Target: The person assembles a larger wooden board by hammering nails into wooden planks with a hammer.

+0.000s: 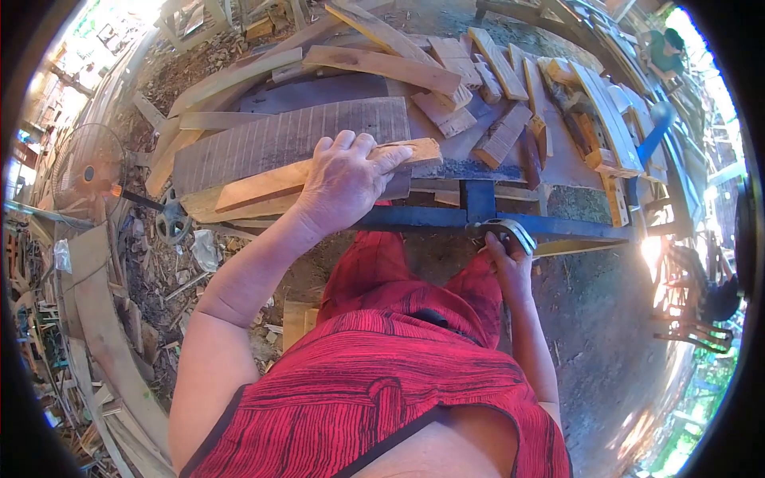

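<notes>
My left hand point(343, 182) is closed over a narrow wooden strip point(267, 183), fingers across its top and far side. The strip lies slanted along the near edge of a wide dark-grey board point(279, 143) with pale streaks. Its right end is rough and chipped. Low at the table's front edge, my right hand point(511, 259) grips a rounded silver-and-black object point(510, 234). The fingers partly hide this object, and I cannot tell its kind. A blue metal frame point(550, 225) runs just behind the right hand.
Loose boards and wood offcuts point(446, 115) lie piled across the table. At the left stands a round fan point(88, 171), close to a handwheel point(173, 219). Wood scraps litter the ground. Another person point(664, 54) is at the far right.
</notes>
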`<act>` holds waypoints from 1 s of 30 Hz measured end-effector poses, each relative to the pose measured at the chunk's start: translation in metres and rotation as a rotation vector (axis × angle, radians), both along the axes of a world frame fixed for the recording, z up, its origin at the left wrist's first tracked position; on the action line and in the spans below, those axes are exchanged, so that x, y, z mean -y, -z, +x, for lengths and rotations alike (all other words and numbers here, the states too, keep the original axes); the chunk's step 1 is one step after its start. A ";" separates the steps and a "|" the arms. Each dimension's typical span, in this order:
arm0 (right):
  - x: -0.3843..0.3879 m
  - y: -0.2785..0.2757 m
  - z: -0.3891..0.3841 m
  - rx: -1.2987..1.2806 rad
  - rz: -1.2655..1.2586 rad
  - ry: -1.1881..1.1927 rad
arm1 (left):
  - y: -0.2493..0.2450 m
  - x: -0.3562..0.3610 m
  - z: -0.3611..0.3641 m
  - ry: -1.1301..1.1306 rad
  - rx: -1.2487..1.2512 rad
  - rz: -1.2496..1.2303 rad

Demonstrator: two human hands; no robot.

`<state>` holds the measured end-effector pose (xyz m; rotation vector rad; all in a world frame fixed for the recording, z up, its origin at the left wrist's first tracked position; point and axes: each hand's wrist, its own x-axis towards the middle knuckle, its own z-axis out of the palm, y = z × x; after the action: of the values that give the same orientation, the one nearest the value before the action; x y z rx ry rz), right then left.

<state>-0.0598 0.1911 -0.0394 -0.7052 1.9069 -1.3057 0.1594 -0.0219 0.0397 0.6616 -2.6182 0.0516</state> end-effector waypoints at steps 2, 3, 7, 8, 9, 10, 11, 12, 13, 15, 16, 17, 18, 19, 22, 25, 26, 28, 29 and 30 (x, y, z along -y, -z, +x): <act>0.001 0.005 0.002 -0.011 -0.061 0.012 | 0.002 0.001 0.001 0.017 -0.020 0.040; 0.001 0.008 0.002 -0.023 -0.120 0.024 | 0.003 0.000 0.001 0.016 -0.021 0.039; 0.000 0.010 0.001 -0.012 -0.102 0.011 | 0.005 -0.004 0.002 -0.003 -0.041 0.031; 0.000 0.010 0.002 -0.033 -0.099 0.010 | 0.006 -0.006 0.003 -0.017 -0.042 0.050; 0.000 0.010 0.002 -0.053 -0.097 0.009 | 0.007 -0.006 0.003 -0.017 -0.042 0.050; -0.001 0.010 0.002 -0.053 -0.096 0.008 | 0.009 -0.007 0.004 -0.013 -0.039 0.045; -0.002 0.011 0.002 -0.049 -0.081 0.006 | 0.011 -0.008 0.005 -0.009 -0.036 0.041; -0.002 0.011 0.001 -0.045 -0.067 0.004 | 0.012 -0.009 0.006 -0.011 -0.037 0.040; -0.002 0.009 0.002 -0.046 -0.068 0.002 | 0.013 -0.011 0.007 -0.014 -0.018 0.040; -0.001 0.002 0.005 0.030 0.006 0.028 | 0.015 -0.011 0.008 -0.020 0.001 0.039; -0.001 0.004 0.005 0.030 0.005 0.026 | 0.018 -0.010 0.008 -0.014 -0.015 0.037; -0.001 0.006 0.004 -0.018 -0.027 0.007 | 0.019 -0.009 0.008 -0.008 -0.030 0.036; -0.001 0.009 0.003 -0.066 -0.059 -0.013 | 0.018 -0.009 0.009 -0.010 -0.029 0.036; -0.002 0.013 0.003 -0.065 -0.059 -0.014 | 0.018 -0.009 0.009 0.006 -0.052 0.020; -0.004 0.023 0.002 -0.048 -0.079 0.022 | 0.021 -0.006 0.008 0.039 -0.089 0.047; -0.005 0.025 0.003 -0.039 -0.099 0.050 | 0.018 -0.004 0.009 0.072 -0.093 0.109; -0.005 0.022 0.005 -0.021 -0.094 0.053 | 0.016 -0.002 0.008 0.089 -0.085 0.127; -0.005 0.018 0.006 -0.004 -0.091 0.055 | 0.012 0.002 0.008 0.095 -0.064 0.166; -0.005 0.017 0.005 -0.063 -0.062 0.032 | 0.010 0.004 0.008 0.099 -0.043 0.207; -0.005 0.015 0.005 -0.121 -0.034 0.008 | 0.006 0.006 0.007 0.098 -0.044 0.203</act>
<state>-0.0547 0.1958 -0.0548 -0.8108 1.9896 -1.3298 0.1661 -0.0281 0.0338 0.5934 -2.6304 -0.2586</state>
